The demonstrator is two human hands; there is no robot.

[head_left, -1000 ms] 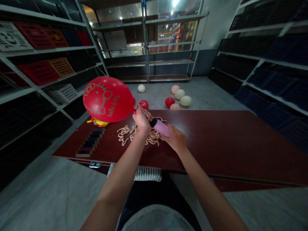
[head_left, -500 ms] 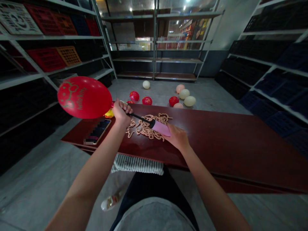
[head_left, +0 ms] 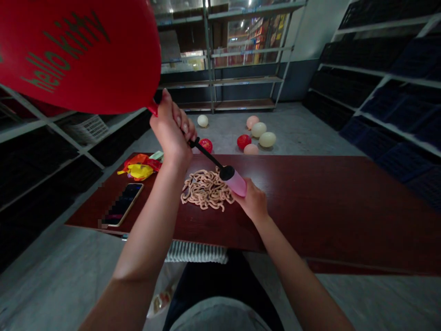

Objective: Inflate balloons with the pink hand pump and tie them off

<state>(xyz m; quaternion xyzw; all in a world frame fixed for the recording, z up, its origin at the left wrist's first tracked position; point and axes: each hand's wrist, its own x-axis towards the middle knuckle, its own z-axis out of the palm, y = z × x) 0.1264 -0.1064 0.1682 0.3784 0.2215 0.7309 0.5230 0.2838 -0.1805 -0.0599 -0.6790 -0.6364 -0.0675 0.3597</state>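
Note:
A big red balloon [head_left: 76, 50] printed "hello kitty" fills the upper left, close to the camera. My left hand [head_left: 172, 131] is closed around its neck and the black rod [head_left: 206, 157] of a hand pump. My right hand [head_left: 253, 202] grips the pump's pink barrel [head_left: 237, 183] just above the dark red table [head_left: 327, 202]. Under the pump lies a heap of limp beige balloons [head_left: 205, 191].
A phone [head_left: 122, 209] lies at the table's left end beside a small pile of yellow and red uninflated balloons [head_left: 139, 166]. Several inflated balloons [head_left: 258, 135] rest on the floor beyond the table. Metal shelving with crates lines both sides and the back.
My left hand has risen and pulled the pump rod farther out of the barrel. The balloon has swung up toward the camera and looks much larger. My right hand stays on the barrel.

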